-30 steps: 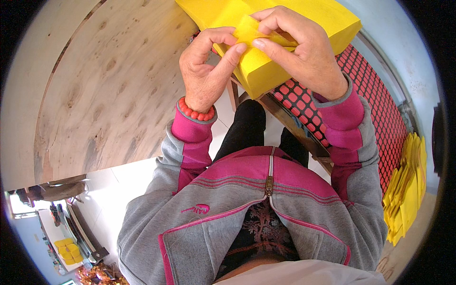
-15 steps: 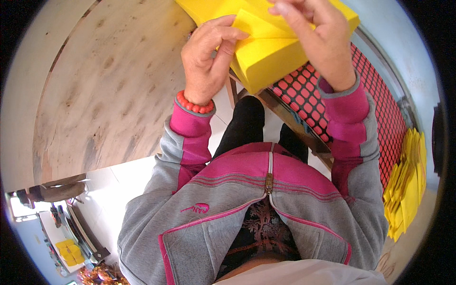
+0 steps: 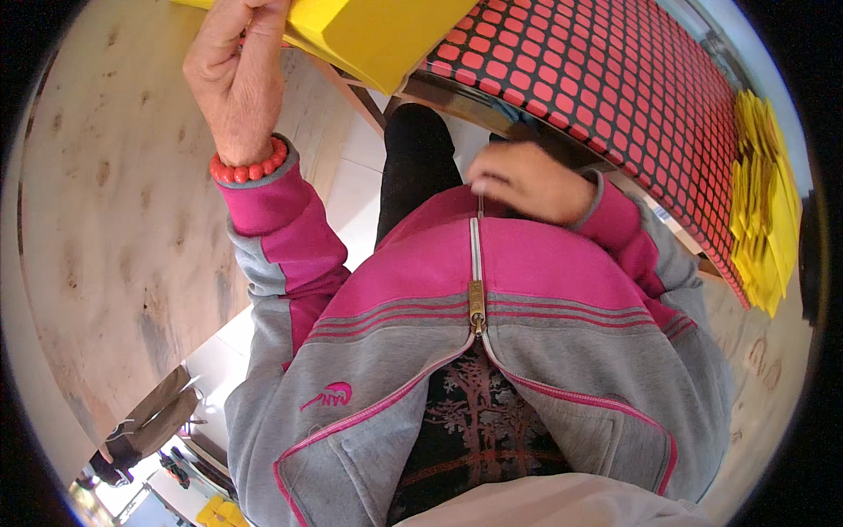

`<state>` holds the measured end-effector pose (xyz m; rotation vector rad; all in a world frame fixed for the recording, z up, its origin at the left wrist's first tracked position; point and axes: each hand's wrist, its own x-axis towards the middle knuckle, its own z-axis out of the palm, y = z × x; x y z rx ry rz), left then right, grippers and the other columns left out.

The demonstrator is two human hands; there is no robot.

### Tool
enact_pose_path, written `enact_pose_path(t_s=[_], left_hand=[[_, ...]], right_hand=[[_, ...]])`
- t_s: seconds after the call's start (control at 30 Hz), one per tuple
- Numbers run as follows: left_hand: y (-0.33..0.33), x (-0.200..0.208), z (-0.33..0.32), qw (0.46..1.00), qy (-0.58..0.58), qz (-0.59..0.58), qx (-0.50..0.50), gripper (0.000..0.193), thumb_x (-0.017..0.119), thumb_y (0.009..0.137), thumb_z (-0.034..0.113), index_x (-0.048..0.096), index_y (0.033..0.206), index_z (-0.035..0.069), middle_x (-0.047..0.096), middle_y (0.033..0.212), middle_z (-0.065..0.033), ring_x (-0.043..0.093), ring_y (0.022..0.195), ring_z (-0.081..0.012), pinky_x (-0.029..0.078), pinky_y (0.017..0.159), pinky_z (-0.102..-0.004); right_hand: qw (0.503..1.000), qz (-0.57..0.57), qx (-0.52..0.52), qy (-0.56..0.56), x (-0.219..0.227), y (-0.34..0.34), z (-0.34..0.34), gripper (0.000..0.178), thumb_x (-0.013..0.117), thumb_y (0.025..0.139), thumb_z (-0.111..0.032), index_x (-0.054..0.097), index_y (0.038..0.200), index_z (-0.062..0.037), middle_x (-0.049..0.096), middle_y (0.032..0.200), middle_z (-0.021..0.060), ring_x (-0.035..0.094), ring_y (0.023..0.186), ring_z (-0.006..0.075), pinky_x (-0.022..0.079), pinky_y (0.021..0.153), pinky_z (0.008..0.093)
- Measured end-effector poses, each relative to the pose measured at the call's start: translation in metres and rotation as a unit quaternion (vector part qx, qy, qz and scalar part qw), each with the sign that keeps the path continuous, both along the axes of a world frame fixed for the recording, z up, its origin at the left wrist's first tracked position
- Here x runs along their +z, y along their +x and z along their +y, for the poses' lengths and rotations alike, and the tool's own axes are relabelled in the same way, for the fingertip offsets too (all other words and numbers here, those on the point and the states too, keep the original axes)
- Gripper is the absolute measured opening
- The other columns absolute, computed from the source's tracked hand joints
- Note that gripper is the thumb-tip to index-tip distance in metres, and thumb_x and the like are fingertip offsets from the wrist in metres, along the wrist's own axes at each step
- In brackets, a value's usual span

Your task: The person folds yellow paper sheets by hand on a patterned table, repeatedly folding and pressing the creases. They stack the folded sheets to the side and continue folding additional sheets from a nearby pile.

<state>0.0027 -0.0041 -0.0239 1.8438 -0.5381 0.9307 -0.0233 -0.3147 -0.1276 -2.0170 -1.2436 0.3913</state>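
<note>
A yellow box-shaped piece [image 3: 378, 35] with a felt-like surface lies at the top edge of the view, partly cut off. My left hand [image 3: 237, 83], with a red bead bracelet [image 3: 250, 169] at the wrist, has its fingers pinched together on the near left side of this piece. The fingertips are partly out of view. Away from the yellow piece, my right hand [image 3: 531, 183] is in front of my waist, close to the jacket [image 3: 421, 255]. Motion smears its fingers, and I see nothing in it.
A red-and-black patterned surface [image 3: 580, 66] stretches along the right side. At its far right end hangs or lies a stack of flat yellow pieces [image 3: 762, 202]. A wooden board [image 3: 123, 202] fills the left. Lower left, a person's trousered legs [image 3: 158, 408] show.
My right hand has let go of the yellow piece and dropped to my waist. The view has shifted, so the yellow piece and my left hand now appear farther up and left.
</note>
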Motion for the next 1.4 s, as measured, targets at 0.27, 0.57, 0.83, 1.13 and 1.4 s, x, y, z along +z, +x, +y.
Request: enact_pose_path(t_s=[0.27,0.57,0.83,1.13,1.4], left_hand=[[0.001,-0.001,0.001,0.999,-0.03,0.024,-0.01,0.019,0.056,0.101,0.005,0.072,0.107,-0.001,0.069,0.104,-0.0031,0.061,0.095,-0.01,0.047,0.082,-0.0234],[-0.006,0.008,-0.004,0.999,-0.002,0.032,-0.001,0.021,0.053,0.097,-0.002,0.073,0.104,0.0,0.067,0.105,-0.0049,0.06,0.098,-0.0139,0.045,0.087,-0.0257],[-0.008,0.02,0.0,0.998,0.029,0.029,-0.043,0.024,0.051,0.094,-0.002,0.073,0.102,0.001,0.067,0.101,-0.0065,0.06,0.098,-0.018,0.046,0.087,-0.0285],[-0.012,0.025,0.003,0.994,0.018,0.069,-0.082,0.027,0.049,0.09,0.002,0.073,0.104,0.001,0.068,0.108,-0.0103,0.061,0.104,-0.0221,0.045,0.092,-0.0317],[-0.014,0.026,0.008,0.993,0.03,0.085,-0.079,0.03,0.049,0.087,0.011,0.072,0.104,0.002,0.069,0.108,-0.0112,0.061,0.105,-0.0252,0.045,0.095,-0.0348]], right_hand=[[0.86,-0.34,-0.36,-0.122,-0.12,0.042,-0.036,0.041,0.064,0.094,-0.028,0.062,0.127,-0.0039,0.066,0.112,0.0207,0.063,0.106,0.0378,0.049,0.09,0.0484],[0.846,-0.34,-0.408,-0.049,-0.135,0.068,-0.033,0.037,0.07,0.091,-0.025,0.066,0.124,-0.0083,0.064,0.121,0.0179,0.058,0.114,0.0384,0.046,0.096,0.0482],[0.991,-0.049,-0.017,-0.126,0.025,-0.003,-0.018,0.016,0.071,0.088,-0.017,0.063,0.095,-0.0044,0.068,0.098,0.0138,0.067,0.091,0.0324,0.052,0.08,0.0397],[0.899,-0.404,-0.014,0.17,0.171,0.058,0.057,0.017,0.074,0.084,-0.011,0.068,0.099,-0.0044,0.065,0.127,0.0163,0.059,0.125,0.0362,0.046,0.104,0.0424],[0.912,-0.333,0.029,0.237,0.162,0.095,0.09,0.016,0.07,0.09,-0.015,0.069,0.103,-0.0054,0.068,0.115,0.0183,0.061,0.119,0.0385,0.049,0.097,0.0429]])
